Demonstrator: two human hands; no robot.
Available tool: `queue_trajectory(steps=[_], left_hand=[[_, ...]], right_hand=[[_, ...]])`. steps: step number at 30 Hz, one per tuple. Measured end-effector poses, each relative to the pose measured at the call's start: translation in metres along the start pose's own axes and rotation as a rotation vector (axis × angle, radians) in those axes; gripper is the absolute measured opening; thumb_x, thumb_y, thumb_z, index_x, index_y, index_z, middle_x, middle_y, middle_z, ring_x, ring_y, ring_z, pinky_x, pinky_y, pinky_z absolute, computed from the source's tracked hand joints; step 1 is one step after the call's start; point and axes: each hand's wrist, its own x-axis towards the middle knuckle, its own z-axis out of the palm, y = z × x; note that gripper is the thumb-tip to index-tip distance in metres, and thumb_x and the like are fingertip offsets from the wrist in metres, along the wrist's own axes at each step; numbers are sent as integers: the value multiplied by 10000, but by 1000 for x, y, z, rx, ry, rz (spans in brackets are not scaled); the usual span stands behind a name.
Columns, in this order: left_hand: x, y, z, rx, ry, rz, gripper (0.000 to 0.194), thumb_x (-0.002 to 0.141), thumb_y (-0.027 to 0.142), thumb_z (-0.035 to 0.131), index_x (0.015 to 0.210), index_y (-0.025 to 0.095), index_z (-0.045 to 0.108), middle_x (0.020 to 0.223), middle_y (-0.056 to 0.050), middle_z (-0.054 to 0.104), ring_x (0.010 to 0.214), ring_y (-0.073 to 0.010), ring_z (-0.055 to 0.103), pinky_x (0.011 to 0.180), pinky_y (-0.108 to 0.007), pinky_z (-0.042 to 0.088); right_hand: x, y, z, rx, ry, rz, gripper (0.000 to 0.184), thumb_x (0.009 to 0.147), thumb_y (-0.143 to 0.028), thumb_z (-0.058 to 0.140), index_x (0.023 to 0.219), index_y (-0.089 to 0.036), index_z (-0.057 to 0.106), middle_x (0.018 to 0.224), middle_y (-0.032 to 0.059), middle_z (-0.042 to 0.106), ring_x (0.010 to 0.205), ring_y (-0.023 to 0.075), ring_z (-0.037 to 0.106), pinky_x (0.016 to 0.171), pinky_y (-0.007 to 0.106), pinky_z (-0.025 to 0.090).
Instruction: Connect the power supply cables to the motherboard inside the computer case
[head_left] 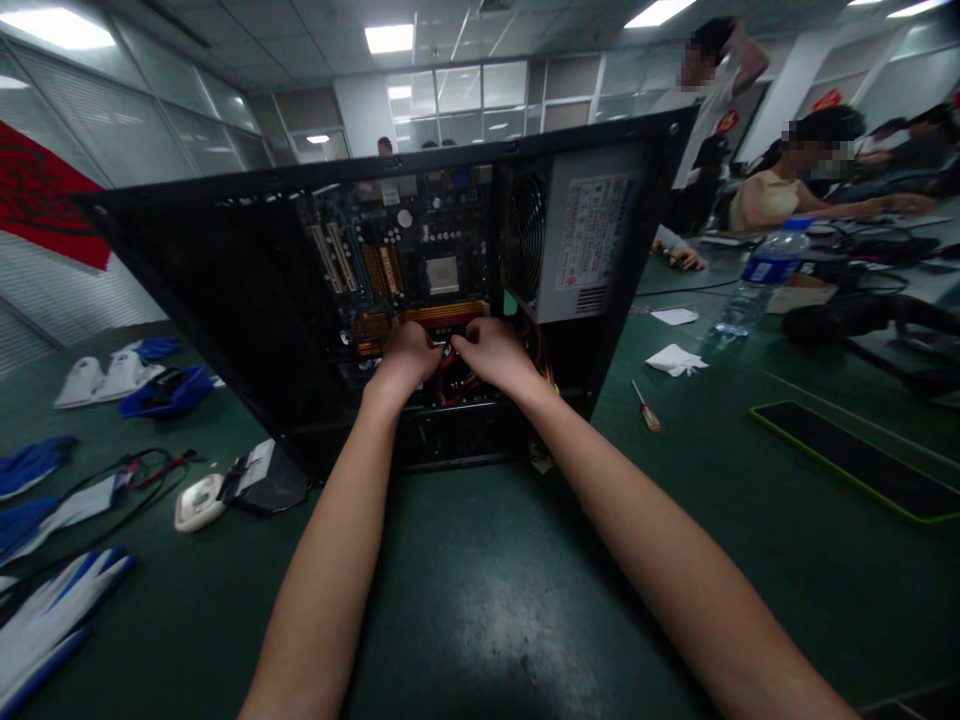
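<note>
Inside the open computer case [225, 280] on the tabletop [465, 560], left hand [409, 355] and right hand [498, 355] are near wires [453, 382], fingers curled; each grip's hold cannot be told. A blue tray [201, 384] contains dark objects [169, 388].

A green table [465, 570] carries an open computer case [232, 280] at centre, gloves [56, 620] lower left, a screwdriver [646, 408] and bottle [763, 278] right.

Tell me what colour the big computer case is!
The computer case is black; head view shows it.
</note>
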Motion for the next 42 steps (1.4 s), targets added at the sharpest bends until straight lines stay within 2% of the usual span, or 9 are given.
queue_trajectory(steps=[4,7,11,17,32,42], left_hand=[[-7,-4,-5,-51,-107,36,101,819,219,700,850,149,765,851,-109,768,819,-228,687,668,-270,449],[-6,-4,1,-92,-54,33,115,830,210,695,888,145,770,888,-113,772,831,-221,685,683,-274,455],[-1,-5,8,-73,16,12,134,849,222,658,841,144,767,871,-126,766,807,-230,684,709,-300,469],[-3,-8,9,-26,74,32,140,837,216,642,819,147,763,884,-137,764,821,-243,695,728,-307,482],[-13,-1,-1,76,17,7,190,839,222,631,946,180,783,999,-135,772,960,-262,713,795,-305,523],[-20,12,-1,186,72,-31,254,847,245,609,1021,117,743,1050,-210,746,1006,-318,716,804,-344,550]], right_hand=[[0,0,1,-6,0,-3,210,892,-364,615,825,-178,687,839,87,718,798,209,649,657,279,403],[1,1,1,-23,6,-8,210,902,-357,603,830,-176,683,850,88,721,800,207,649,653,279,393],[1,2,1,-17,1,-6,211,908,-357,598,839,-176,680,847,83,721,795,200,652,650,275,390],[1,1,1,-9,6,4,209,902,-361,602,847,-177,682,870,92,728,826,209,662,654,271,397],[0,-1,-1,-28,-7,2,219,912,-358,584,855,-170,682,862,86,717,823,208,659,690,270,429],[-4,-4,-5,-40,-27,-5,224,927,-352,575,922,-159,688,933,106,733,871,222,671,724,281,443]])
